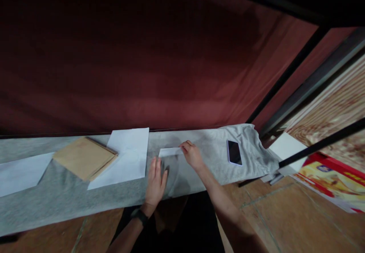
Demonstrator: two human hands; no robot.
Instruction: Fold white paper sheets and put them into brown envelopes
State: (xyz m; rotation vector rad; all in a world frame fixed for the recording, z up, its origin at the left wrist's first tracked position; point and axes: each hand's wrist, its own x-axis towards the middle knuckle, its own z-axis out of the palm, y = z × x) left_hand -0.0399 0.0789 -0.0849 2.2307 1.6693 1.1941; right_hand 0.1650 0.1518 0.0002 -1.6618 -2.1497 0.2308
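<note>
A small white strip of paper (171, 151), perhaps folded, lies on the grey cloth between my two hands. My right hand (191, 155) pinches its right end, thumb and fingers closed together. At the strip's left end rests my left hand (156, 180), laid flat with its fingers stretched out and the thumb apart. A dark watch band circles my left wrist. Left of that hand, a large white sheet of paper (134, 158) lies partly under a stack of brown paper envelopes or sheets (85, 158).
Another white sheet (25, 173) lies at the far left of the cloth-covered bench (108, 196). A phone (234, 153) rests to the right. Behind hangs a dark red curtain-like surface (142, 74). Black metal bars (288, 70) and a red-yellow box (336, 180) stand at right.
</note>
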